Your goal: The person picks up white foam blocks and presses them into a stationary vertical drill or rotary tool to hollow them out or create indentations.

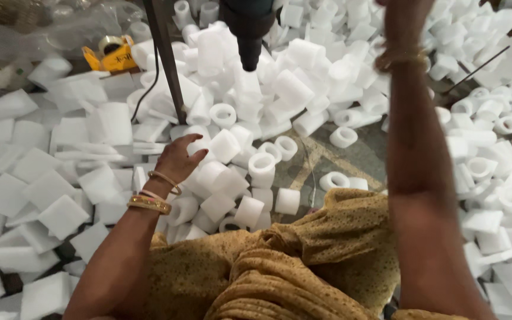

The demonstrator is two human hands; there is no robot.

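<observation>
Left hand [179, 157] on foam pile, right arm raised out of frame

Left hand reaches down with fingers loosely curled, resting on a white foam block [225, 146] just below the dark drill head [249, 32], not gripping anything. Cored foam rings [262, 166] lie just beside it, flat foam squares [60, 216] spread on the floor to the left. Right hand is cut off at the top edge, grip can't be told

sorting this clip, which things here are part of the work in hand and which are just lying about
In use: left hand reaching into white foam blocks; hollowed foam rings; dark drill head on metal stand; right arm raised.

Lying about: yellow tape dispenser; clear plastic bags.
</observation>
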